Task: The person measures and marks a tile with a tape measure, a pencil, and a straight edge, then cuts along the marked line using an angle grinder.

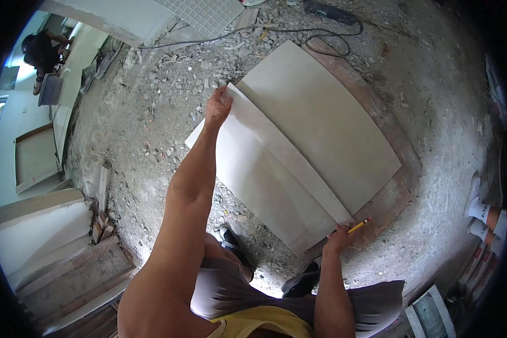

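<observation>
A long, narrow pale strip (290, 152) lies slantwise across two large off-white slabs that look like floor tiles. My left hand (218, 106) is closed on the strip's far end. At the near end, my right hand (339, 241) grips a yellow pencil (357, 226) and rests by the strip's corner. One tile (327, 118) extends to the right of the strip, the other tile (248, 174) to the left, partly under my left arm's shadow. The fingertips of my right hand are partly hidden.
A reddish-brown board (403, 194) shows beneath the tiles. Rubble (203, 67) covers the rough floor, crossed by a black cable (197, 42) beside a dark power tool (329, 11). Wood planks (90, 270) are stacked at left. Another person (42, 50) crouches far left.
</observation>
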### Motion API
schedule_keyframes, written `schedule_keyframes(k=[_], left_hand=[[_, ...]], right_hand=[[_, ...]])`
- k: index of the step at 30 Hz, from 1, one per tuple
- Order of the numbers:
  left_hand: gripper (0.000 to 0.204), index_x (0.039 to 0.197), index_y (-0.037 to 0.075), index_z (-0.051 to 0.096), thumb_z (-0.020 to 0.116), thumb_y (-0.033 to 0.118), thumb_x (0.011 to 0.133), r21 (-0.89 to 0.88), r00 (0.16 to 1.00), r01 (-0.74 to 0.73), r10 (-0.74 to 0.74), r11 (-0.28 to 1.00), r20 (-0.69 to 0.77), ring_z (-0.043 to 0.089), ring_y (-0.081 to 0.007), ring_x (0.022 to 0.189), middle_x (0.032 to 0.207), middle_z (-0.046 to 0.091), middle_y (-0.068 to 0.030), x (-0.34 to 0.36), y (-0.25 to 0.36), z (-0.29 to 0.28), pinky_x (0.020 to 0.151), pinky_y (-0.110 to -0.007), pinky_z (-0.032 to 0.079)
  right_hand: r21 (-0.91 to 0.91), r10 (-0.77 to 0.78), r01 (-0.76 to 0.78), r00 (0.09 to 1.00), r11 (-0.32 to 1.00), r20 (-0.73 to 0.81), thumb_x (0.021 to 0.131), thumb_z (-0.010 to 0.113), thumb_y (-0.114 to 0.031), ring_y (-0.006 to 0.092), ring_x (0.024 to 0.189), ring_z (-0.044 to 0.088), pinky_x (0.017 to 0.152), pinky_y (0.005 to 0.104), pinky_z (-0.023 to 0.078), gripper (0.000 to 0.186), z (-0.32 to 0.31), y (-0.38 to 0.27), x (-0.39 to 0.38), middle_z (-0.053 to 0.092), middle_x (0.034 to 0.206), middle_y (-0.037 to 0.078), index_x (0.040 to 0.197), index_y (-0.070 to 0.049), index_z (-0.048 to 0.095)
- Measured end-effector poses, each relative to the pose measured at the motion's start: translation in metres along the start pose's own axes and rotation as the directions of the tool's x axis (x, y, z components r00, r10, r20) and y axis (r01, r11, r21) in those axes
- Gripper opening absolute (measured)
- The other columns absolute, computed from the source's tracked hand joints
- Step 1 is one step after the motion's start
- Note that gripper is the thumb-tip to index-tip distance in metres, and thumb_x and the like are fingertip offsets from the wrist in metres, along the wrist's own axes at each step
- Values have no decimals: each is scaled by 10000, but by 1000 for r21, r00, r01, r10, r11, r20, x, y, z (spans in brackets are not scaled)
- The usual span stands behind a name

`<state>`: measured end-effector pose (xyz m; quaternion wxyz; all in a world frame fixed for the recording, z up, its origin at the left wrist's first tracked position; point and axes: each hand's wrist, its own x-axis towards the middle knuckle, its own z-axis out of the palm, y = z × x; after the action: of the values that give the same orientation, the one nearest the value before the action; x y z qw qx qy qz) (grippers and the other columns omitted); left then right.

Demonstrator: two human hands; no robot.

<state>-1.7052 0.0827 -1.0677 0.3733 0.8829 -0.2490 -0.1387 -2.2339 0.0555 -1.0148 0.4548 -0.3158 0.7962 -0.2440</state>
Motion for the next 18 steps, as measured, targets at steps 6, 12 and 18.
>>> schedule_keyframes(k=[6, 12, 18], left_hand=[[500, 1316, 87, 562, 600, 307, 869, 145, 999, -22, 16, 989, 42, 589, -357, 1189, 1221, 655, -190, 3, 9, 11, 1080, -421, 361], [515, 1324, 94, 578, 609, 311, 858, 142, 996, 52, -61, 989, 62, 612, -329, 1166, 1213, 662, -191, 10, 5, 8, 1084, -417, 365], [521, 1330, 86, 573, 645, 300, 861, 63, 989, 100, -106, 993, 107, 645, -309, 1124, 1204, 668, -188, 12, 3, 15, 968, -375, 491]], right_hand=[[-11, -33, 34, 999, 999, 28, 1008, 451, -190, 230, 920, 625, 516, 294, 493, 379, -3, 9, 4, 579, 1164, 142, 1335, -3, 491], [43, -21, 20, 1000, 999, 10, 998, 452, -163, 232, 946, 618, 749, 339, 537, 365, 2, 19, 9, 591, 1127, 146, 1305, 27, 507], [91, -68, 67, 998, 994, 4, 1003, 463, -151, 203, 923, 602, 818, 319, 512, 347, -1, 26, 15, 574, 1124, 122, 1296, 30, 511]])
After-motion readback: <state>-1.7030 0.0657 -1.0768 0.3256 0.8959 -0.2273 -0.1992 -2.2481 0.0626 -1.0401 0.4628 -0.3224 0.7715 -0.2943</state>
